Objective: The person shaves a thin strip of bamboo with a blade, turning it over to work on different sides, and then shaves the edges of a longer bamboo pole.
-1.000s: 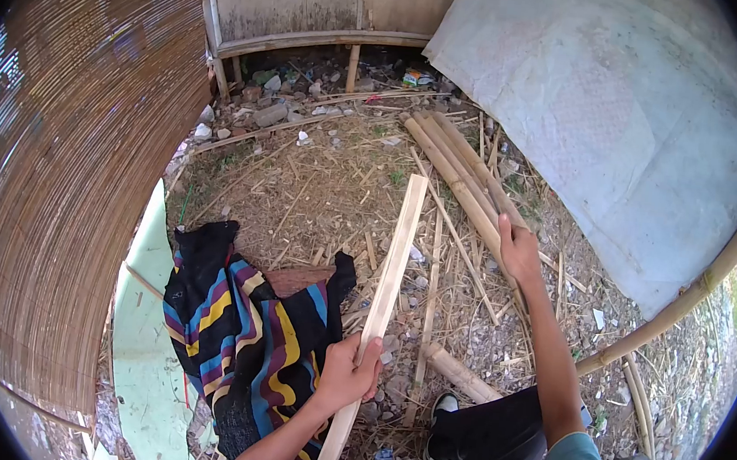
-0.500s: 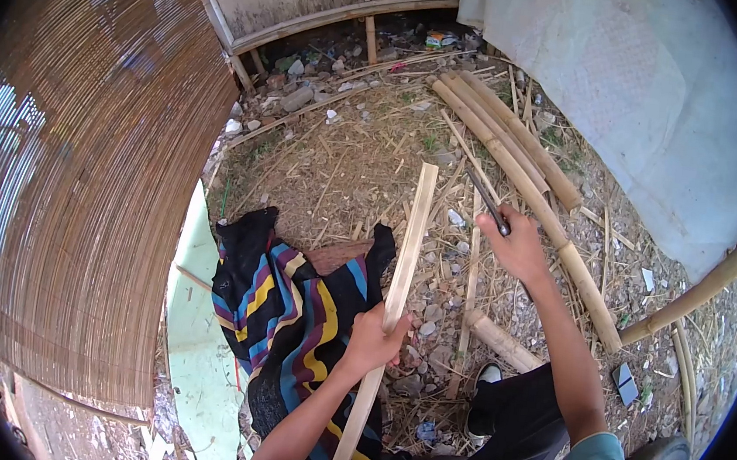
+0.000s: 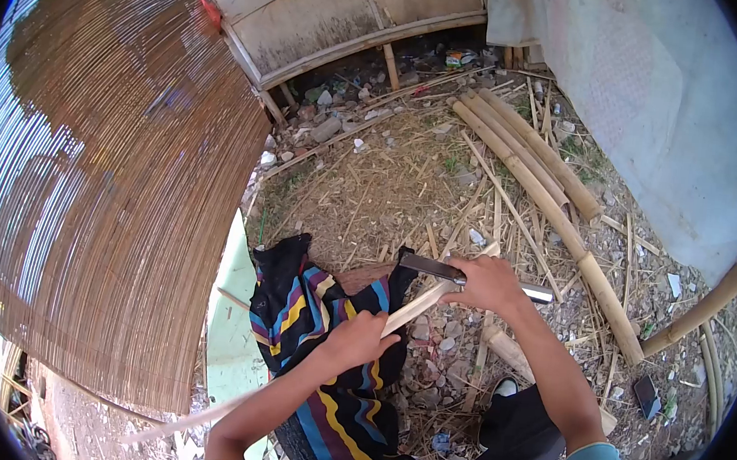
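My left hand (image 3: 357, 341) is closed around a long split bamboo strip (image 3: 418, 311), which slants from the lower left up toward my right hand. My right hand (image 3: 488, 284) grips a knife (image 3: 431, 267) with a dark, flat blade pointing left; a shiny handle end sticks out on the right. The blade lies across the strip near its far end, and my right fingers are close against the strip; whether they also hold it is hidden. Below my left hand, a black cloth with yellow, blue and maroon stripes (image 3: 325, 428) is draped, partly over a brown wooden piece (image 3: 364, 278).
Several bamboo poles (image 3: 555, 207) lie on the right, and a short bamboo piece (image 3: 507, 352) is near my shoe (image 3: 505, 387). A slatted bamboo screen (image 3: 123, 235) stands left, a pale sheet (image 3: 634, 104) hangs right. Stones and shavings cover the ground.
My right hand has moved left and down, bringing the knife across the strip. The strip has swung from steep to more slanted, its far end now lower and further right. The view has shifted slightly.
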Available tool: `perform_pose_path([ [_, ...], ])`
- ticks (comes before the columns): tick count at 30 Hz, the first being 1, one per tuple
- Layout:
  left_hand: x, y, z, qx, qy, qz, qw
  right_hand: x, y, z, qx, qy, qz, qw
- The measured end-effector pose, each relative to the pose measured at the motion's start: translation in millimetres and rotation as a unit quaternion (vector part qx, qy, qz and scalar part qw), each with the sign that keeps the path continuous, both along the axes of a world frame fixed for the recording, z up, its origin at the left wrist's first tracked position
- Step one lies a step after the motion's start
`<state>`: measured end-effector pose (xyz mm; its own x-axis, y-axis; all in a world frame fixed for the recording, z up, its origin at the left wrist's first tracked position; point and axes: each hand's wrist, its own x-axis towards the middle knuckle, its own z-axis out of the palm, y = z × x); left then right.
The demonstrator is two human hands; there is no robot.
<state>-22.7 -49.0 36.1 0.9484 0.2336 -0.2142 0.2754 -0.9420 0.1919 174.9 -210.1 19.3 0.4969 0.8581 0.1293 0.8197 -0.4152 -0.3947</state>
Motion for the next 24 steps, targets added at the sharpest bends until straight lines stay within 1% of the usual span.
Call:
perform_pose_path([
  [2, 3, 17, 26, 0.082, 0.020, -0.036, 0.996, -6, 2, 17, -0.103, 0.006, -0.004, 0.995],
  [3, 7, 23, 36, 0.113, 0.040, -0.064, 0.991, -9, 4, 17, -0.099, 0.003, -0.002, 0.995],
  [4, 12, 23, 47, 0.116, 0.038, -0.061, 0.991, -13, 6, 13, -0.130, -0.029, 0.025, 0.991],
  [5, 17, 21, 60, 0.168, 0.060, -0.074, 0.981, -16, 7, 10, -0.161, -0.064, 0.054, 0.983],
  [6, 20, 21, 69, 0.218, 0.084, -0.086, 0.968, -17, 8, 7, -0.159, -0.039, 0.062, 0.985],
  [7, 22, 24, 72, 0.220, 0.084, -0.081, 0.968, -18, 9, 3, -0.157, -0.042, 0.066, 0.985],
  [9, 30, 32, 77, 0.308, -0.005, -0.108, 0.945, -15, 14, -7, -0.140, 0.073, 0.086, 0.984],
  [10, 34, 31, 81, 0.312, -0.010, -0.105, 0.944, -17, 17, -10, -0.137, 0.067, 0.086, 0.984],
  [12, 40, 30, 90, 0.413, -0.128, -0.130, 0.892, -22, 20, -17, -0.088, 0.104, 0.071, 0.988],
  [13, 42, 31, 95, 0.415, -0.131, -0.127, 0.891, -22, 22, -17, -0.087, 0.099, 0.072, 0.989],
  [15, 49, 34, 105, 0.391, -0.188, -0.122, 0.893, -19, 29, -16, -0.072, 0.248, 0.121, 0.958],
  [16, 50, 32, 108, 0.388, -0.219, -0.124, 0.887, -22, 33, -24, -0.035, 0.266, 0.118, 0.956],
  [17, 51, 31, 110, 0.392, -0.223, -0.123, 0.884, -24, 34, -28, -0.032, 0.261, 0.119, 0.958],
  [19, 51, 29, 113, 0.366, -0.301, -0.117, 0.873, -32, 38, -28, 0.043, 0.289, 0.123, 0.949],
  [21, 47, 22, 116, 0.376, -0.317, -0.101, 0.865, -40, 39, -22, 0.065, 0.303, 0.119, 0.943],
  [22, 44, 17, 116, 0.315, -0.425, -0.046, 0.847, -44, 38, -19, 0.093, 0.314, 0.104, 0.939],
  [23, 42, 14, 114, 0.249, -0.527, 0.008, 0.813, -46, 38, -16, 0.122, 0.322, 0.089, 0.935],
  [24, 39, 18, 102, 0.183, -0.580, 0.044, 0.793, -48, 38, -17, 0.160, 0.312, 0.086, 0.933],
])
